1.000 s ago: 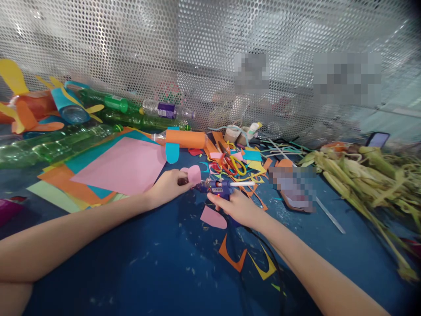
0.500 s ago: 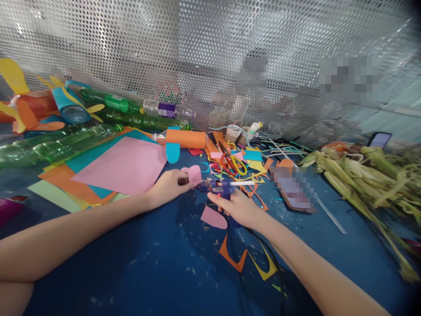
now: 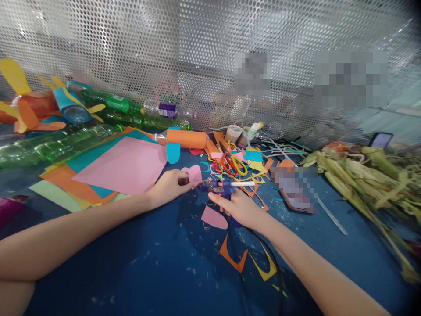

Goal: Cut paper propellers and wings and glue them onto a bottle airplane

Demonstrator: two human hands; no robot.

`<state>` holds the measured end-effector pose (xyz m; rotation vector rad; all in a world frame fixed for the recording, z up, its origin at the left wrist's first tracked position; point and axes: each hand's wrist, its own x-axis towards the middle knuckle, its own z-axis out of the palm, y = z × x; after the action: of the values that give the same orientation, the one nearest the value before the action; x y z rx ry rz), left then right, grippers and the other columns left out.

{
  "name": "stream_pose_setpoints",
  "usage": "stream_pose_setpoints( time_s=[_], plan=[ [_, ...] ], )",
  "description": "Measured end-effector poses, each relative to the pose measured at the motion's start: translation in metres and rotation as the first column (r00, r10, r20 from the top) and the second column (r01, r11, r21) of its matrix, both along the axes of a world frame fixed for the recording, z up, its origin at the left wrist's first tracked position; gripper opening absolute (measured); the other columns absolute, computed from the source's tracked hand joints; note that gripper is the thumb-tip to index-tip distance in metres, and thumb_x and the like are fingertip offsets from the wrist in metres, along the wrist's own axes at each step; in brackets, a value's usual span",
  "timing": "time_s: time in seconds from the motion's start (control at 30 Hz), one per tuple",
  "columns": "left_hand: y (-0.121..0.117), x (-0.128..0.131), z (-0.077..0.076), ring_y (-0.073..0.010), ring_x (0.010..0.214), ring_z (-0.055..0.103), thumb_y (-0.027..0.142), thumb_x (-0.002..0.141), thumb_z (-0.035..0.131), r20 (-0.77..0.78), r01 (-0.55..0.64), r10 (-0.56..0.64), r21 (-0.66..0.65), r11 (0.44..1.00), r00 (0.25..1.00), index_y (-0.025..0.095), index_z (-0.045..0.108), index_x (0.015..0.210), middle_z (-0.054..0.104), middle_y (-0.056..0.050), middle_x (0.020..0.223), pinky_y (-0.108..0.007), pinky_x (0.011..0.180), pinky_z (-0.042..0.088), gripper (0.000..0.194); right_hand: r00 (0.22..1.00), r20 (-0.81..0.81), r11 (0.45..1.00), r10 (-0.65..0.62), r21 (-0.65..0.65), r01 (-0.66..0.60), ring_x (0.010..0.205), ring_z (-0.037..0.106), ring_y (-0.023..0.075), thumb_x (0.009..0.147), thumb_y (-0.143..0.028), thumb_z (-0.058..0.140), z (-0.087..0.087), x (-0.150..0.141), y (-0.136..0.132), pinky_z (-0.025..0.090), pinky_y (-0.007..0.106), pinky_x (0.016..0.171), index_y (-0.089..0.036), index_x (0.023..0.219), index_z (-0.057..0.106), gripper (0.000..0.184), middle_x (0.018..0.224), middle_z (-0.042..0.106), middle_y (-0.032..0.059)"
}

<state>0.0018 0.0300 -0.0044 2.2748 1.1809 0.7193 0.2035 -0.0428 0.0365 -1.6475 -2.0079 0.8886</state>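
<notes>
My right hand (image 3: 240, 206) is wrapped round a blue hot glue gun (image 3: 221, 188) with a white glue stick (image 3: 243, 183) jutting from its back. The gun's nozzle points left, close against a pink rounded paper piece (image 3: 194, 174). That piece is pinched in the fingers of my left hand (image 3: 173, 186); whether the nozzle touches it I cannot tell. Below the gun, a second pink cutout (image 3: 214, 217) lies on the blue table (image 3: 141, 263). Just behind my left hand rests a bottle wrapped in orange paper (image 3: 187, 138), with a blue rounded flap (image 3: 173, 152) at its side.
Coloured paper sheets (image 3: 121, 164) lie left, below green bottles (image 3: 66, 140) and paper-trimmed bottle models (image 3: 70, 105). Scissors (image 3: 238, 165) sit among scraps. To the right are a phone (image 3: 296, 193) and dried husks (image 3: 362, 184). The glue gun's cord (image 3: 279, 267) runs toward me. Perforated metal (image 3: 131, 44) stands behind.
Almost nothing differs. Both hands, the glue gun and the pink piece keep their places, with only a slight shift of the view.
</notes>
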Motion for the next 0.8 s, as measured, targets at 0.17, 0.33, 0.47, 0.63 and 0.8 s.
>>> stream_pose_setpoints(
  time_s=[0.17, 0.33, 0.47, 0.63, 0.8],
  plan=[
    [0.0, 0.0, 0.0, -0.0093, 0.051, 0.047, 0.028, 0.077, 0.054, 0.011, 0.025, -0.025, 0.014, 1.0, 1.0, 0.017, 0.056, 0.059, 0.051, 0.003, 0.054, -0.022, 0.049, 0.032, 0.022, 1.0, 0.025, 1.0, -0.014, 0.017, 0.014, 0.058, 0.053, 0.0176, 0.085, -0.044, 0.045, -0.003, 0.004, 0.002, 0.042, 0.03, 0.057, -0.022, 0.078, 0.061, 0.029, 0.057, 0.055, 0.0013],
    [0.0, -0.001, -0.001, -0.0091, 0.051, 0.046, 0.024, 0.076, 0.054, 0.014, 0.032, -0.032, 0.026, 0.999, 0.999, 0.017, 0.055, 0.058, 0.049, 0.004, 0.053, -0.022, 0.049, 0.032, 0.02, 0.998, 0.042, 0.999, -0.04, 0.019, 0.039, 0.056, 0.054, 0.0181, 0.085, -0.047, 0.045, -0.006, 0.008, 0.004, 0.043, 0.03, 0.057, -0.022, 0.083, 0.062, 0.031, 0.055, 0.055, 0.0009],
    [0.0, 0.0, 0.001, -0.0091, 0.052, 0.046, 0.023, 0.076, 0.054, 0.023, 0.044, -0.044, 0.008, 0.999, 0.999, 0.017, 0.057, 0.061, 0.051, 0.004, 0.054, -0.021, 0.049, 0.031, 0.017, 0.998, 0.05, 0.998, -0.045, 0.043, 0.042, 0.056, 0.054, 0.0172, 0.084, -0.047, 0.046, -0.007, 0.01, 0.004, 0.043, 0.029, 0.057, -0.021, 0.091, 0.062, 0.031, 0.06, 0.057, 0.0016],
    [0.0, -0.001, 0.001, -0.0092, 0.051, 0.046, 0.025, 0.077, 0.053, -0.005, 0.031, -0.031, 0.011, 0.999, 1.0, 0.017, 0.054, 0.059, 0.05, 0.004, 0.054, -0.022, 0.049, 0.031, 0.02, 0.998, 0.059, 0.997, -0.035, 0.069, 0.031, 0.056, 0.055, 0.0166, 0.085, -0.046, 0.045, -0.008, 0.012, 0.005, 0.043, 0.028, 0.056, -0.021, 0.094, 0.062, 0.032, 0.061, 0.058, 0.0014],
    [0.0, -0.001, -0.001, -0.0092, 0.051, 0.046, 0.027, 0.077, 0.052, -0.02, 0.019, -0.018, 0.008, 1.0, 1.0, 0.017, 0.051, 0.056, 0.048, 0.004, 0.053, -0.022, 0.049, 0.031, 0.023, 0.996, 0.078, 0.992, -0.033, 0.121, 0.023, 0.057, 0.054, 0.0159, 0.085, -0.042, 0.047, -0.01, 0.011, 0.006, 0.043, 0.028, 0.057, -0.021, 0.094, 0.062, 0.027, 0.062, 0.057, 0.0012]
  ],
)
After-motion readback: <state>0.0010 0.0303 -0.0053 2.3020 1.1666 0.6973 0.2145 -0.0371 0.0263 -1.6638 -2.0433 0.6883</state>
